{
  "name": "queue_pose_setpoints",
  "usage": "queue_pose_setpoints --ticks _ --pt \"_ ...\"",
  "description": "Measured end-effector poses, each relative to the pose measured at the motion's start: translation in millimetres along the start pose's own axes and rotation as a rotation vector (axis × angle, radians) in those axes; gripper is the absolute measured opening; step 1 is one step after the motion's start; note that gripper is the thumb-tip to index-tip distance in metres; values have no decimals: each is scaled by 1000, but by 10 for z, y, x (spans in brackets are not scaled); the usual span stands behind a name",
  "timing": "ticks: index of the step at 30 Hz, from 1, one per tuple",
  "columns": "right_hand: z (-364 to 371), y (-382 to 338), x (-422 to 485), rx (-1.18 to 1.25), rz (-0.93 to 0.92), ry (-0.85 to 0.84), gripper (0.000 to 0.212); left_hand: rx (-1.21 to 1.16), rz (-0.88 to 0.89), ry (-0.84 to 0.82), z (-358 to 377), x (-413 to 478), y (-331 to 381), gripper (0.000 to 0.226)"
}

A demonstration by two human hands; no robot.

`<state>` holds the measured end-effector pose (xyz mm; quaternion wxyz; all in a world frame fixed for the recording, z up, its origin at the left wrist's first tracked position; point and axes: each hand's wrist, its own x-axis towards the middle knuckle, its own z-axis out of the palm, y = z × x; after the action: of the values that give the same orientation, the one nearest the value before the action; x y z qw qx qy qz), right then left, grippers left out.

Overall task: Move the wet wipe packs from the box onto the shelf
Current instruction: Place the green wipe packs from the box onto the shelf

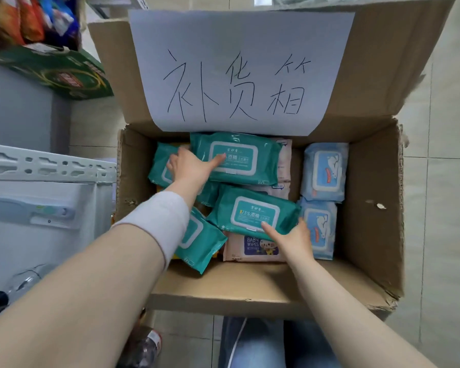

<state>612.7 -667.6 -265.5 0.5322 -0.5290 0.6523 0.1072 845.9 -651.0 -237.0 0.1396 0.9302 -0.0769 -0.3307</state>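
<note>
Cardboard box (369, 208) seen open on tiled floor. Nearer teal wipe pack (252, 212) is gripped at its near edge by right hand (290, 236). Farther teal wipe pack (237, 158) is clasped by left hand (191, 166), thumb on top. Handwritten paper sign (239, 70) noted on rear flap.

Cardboard box (369, 208) open from above — access unobstructed. Packs crowd the left and centre; bare floor along right wall. White shelf (51, 166) just beside, left.
</note>
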Motion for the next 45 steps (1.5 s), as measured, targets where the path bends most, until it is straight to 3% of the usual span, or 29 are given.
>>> queue_pose_setpoints --ticks 3,6,9,12,16,20,24,29,38,42,45 --pt "30 15 113 61 96 78 101 -16 -17 7 35 114 11 101" --pt "6 64 211 68 111 -18 75 8 -30 -101 27 183 11 99" --pt "-52 134 235 182 126 -141 48 -265 51 -305 -45 177 -6 57" --pt "-79 184 172 347 131 -173 37 -380 76 -314 -115 154 -64 33" --pt "-28 115 41 483 105 -231 53 -410 107 -380 -110 68 -56 42" --pt "-123 122 -176 483 47 -169 47 -394 171 -406 -63 -98 39 56" --pt "-453 272 -534 496 81 -98 38 -362 235 -385 -57 -425 180 31" --pt "-1002 493 -1097 612 88 -28 23 -404 268 -306 -268 -967 303 27" --pt "-1725 939 -2203 957 38 81 30 -589 404 -545 -532 -2359 756 30" --pt "-1886 1185 -2675 1067 62 169 72 -542 411 -600 -421 -2797 957 29" --pt "-1953 1441 -3026 1163 108 287 81 -483 442 -662 -276 -3063 1144 21"
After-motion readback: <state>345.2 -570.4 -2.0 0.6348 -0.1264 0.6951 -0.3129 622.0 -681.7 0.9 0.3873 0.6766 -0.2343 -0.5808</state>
